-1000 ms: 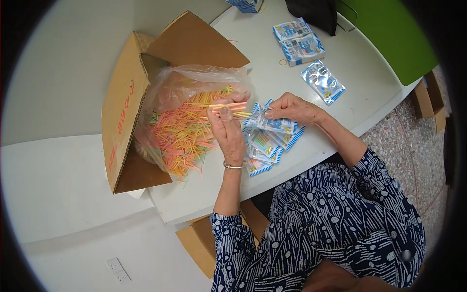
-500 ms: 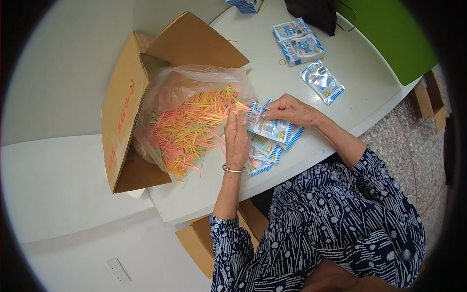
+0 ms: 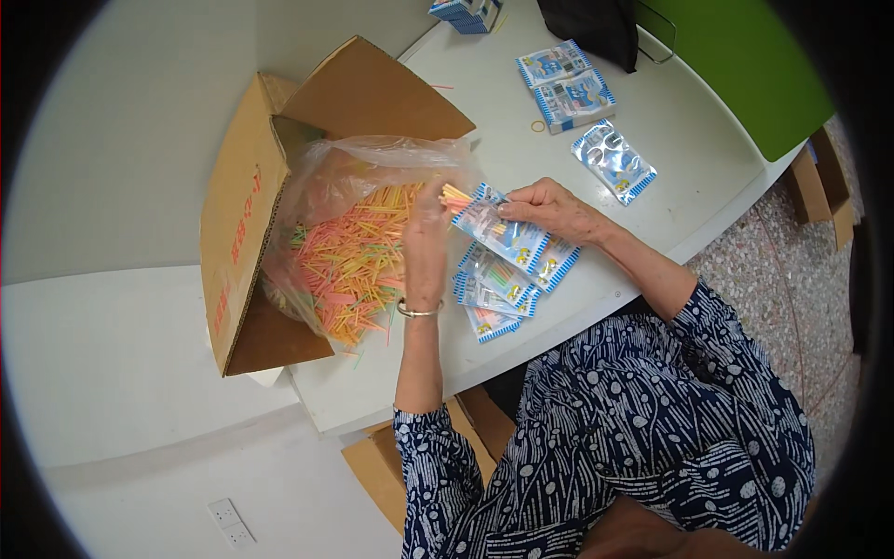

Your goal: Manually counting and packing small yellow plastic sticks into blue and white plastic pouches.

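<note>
My right hand (image 3: 557,211) pinches a blue-and-white plastic packet (image 3: 503,233) near its upper end. A few thin yellow and pink sticks (image 3: 453,197) poke out of the packet's end, towards my left hand. My left hand (image 3: 425,256), wearing a bangle at the wrist, is beside that packet, apart from it. Its fingers are smeared by motion, so what they hold cannot be made out. Under the held packet lie several similar packets (image 3: 494,296), some with coloured sticks inside. Left of my hands, a heap of pink, yellow and green sticks (image 3: 358,252) fills a clear plastic bag (image 3: 372,154).
An open cardboard box (image 3: 244,224) lies on its side around the bag. Packet stacks (image 3: 575,98), a single flat packet (image 3: 615,162) and a rubber band (image 3: 537,126) are farther back on the white table (image 3: 694,191). A black bag (image 3: 596,28) is at the far edge.
My left hand has moved left, away from the packet's opening, leaving sticks poking out. The held packet has tilted and shifted slightly left in my right hand.
</note>
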`<state>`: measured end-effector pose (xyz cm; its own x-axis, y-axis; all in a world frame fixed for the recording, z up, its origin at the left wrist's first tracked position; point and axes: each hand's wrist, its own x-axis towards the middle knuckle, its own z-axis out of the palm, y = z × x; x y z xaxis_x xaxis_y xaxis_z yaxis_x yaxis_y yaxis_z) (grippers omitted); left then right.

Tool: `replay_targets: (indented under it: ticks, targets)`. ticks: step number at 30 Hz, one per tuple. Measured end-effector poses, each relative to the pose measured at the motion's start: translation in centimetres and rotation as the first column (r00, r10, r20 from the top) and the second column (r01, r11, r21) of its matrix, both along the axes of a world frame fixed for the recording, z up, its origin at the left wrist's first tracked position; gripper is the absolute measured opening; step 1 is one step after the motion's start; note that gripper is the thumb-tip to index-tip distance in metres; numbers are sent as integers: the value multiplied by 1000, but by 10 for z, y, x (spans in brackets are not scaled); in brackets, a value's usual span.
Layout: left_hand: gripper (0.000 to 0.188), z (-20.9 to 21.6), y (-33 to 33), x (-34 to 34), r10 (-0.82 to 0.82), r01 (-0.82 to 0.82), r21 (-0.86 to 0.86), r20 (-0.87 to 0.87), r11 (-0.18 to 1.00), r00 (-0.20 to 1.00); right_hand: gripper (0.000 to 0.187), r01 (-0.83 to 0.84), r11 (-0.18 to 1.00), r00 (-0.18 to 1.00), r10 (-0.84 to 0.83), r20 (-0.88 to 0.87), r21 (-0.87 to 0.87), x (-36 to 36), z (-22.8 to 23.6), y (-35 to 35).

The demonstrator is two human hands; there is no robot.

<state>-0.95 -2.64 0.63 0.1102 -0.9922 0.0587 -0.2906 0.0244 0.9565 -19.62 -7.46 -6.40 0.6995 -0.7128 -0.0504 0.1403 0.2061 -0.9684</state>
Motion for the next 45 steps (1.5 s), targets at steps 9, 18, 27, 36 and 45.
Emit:
replay_targets:
  ticks: [9,18,27,36,45]
  targets:
    - [34,-3,5,-17,-215,299,-97,496,949,842,26,-6,1000,975,1,224,21,-5,-4,1]
    - [38,-12,8,-31,-209,211,-60,41,976,977,22,-147,989,989,147,-28,13,-26,10,6]
    - [30,-17,12,-45,-284,286,59,-48,956,958,20,-120,990,985,110,-133,-74,-44,9,11]
    - [33,-27,9,-51,-261,251,99,104,963,960,22,-115,992,990,119,-74,53,-47,11,14]
    - [40,-23,7,-53,-281,278,54,59,959,958,24,-106,994,986,109,-130,23,-52,14,13]
